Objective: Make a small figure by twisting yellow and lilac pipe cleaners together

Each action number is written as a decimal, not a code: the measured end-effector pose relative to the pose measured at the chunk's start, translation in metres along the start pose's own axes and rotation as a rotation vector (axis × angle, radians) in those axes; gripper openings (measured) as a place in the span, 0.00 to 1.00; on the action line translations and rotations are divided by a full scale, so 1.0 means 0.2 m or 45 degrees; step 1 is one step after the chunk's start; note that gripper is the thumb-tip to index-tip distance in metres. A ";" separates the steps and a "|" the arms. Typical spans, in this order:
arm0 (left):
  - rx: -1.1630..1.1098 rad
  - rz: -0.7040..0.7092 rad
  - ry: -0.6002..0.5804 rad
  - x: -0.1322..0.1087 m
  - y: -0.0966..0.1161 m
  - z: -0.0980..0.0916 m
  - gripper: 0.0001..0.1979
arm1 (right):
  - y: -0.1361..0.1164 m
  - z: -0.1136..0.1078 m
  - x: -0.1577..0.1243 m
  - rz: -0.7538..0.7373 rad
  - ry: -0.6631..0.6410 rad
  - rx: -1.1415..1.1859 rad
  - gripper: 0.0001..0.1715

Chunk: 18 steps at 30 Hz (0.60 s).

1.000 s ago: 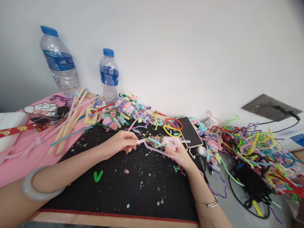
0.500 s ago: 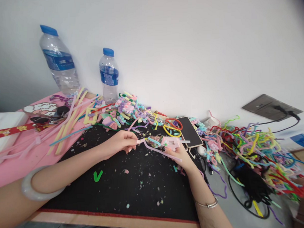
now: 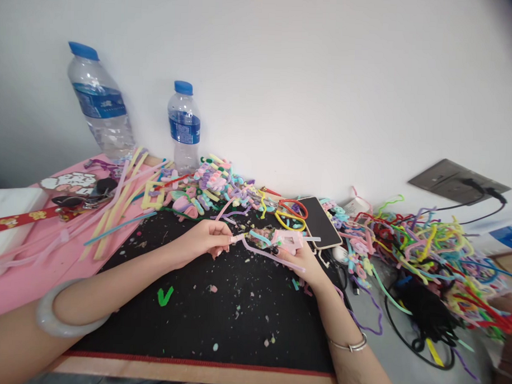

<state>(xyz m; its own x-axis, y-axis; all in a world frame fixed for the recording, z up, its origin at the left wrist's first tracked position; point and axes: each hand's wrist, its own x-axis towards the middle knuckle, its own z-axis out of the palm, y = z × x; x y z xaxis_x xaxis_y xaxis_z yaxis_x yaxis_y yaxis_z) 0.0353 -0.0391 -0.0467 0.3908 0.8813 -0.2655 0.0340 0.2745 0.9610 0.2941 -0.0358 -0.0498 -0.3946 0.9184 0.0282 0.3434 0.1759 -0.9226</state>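
Head view looks down on a black mat (image 3: 218, 319) strewn with fluff and offcuts. Over its far edge the left hand (image 3: 206, 239) pinches one end of a pale pink pipe cleaner (image 3: 267, 255), thumb and fingertips closed together on it, while the right hand (image 3: 298, 255) holds a small pink bent-wire shape (image 3: 288, 238) with the fingers curled shut around it; the pink stem runs between the two hands, just above the mat and touching both. A phone (image 3: 320, 221) lies just beyond the right hand, and a big tangle of coloured pipe cleaners (image 3: 430, 248) spreads well to the right. Two water bottles (image 3: 183, 128) stand against the wall, beside a pink sheet (image 3: 30, 279) with long straight stems on it. A pale bangle (image 3: 62, 319) sits on the left forearm, a thin bracelet (image 3: 351, 344) on the right wrist.

The stem looks very light, fuzzy and grippy rather than slippery, soft outside with a wire core that likely bends easily and keeps its bend. It seems best held close to the point being bent, with a fingertip pinch; the cut ends may prick
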 end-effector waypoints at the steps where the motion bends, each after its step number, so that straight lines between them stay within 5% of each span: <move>1: 0.006 0.003 -0.002 0.00 0.00 0.00 0.10 | 0.00 0.00 0.00 -0.006 -0.002 -0.003 0.22; 18: 0.096 0.061 -0.009 0.00 -0.02 -0.01 0.12 | -0.01 -0.01 0.00 -0.041 -0.018 -0.128 0.20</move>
<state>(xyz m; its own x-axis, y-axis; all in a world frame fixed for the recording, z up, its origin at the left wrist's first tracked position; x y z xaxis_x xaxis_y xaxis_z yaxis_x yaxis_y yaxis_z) 0.0344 -0.0390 -0.0510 0.3999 0.8901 -0.2188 0.0841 0.2021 0.9758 0.2941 -0.0352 -0.0477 -0.4182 0.9069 0.0513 0.4141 0.2406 -0.8779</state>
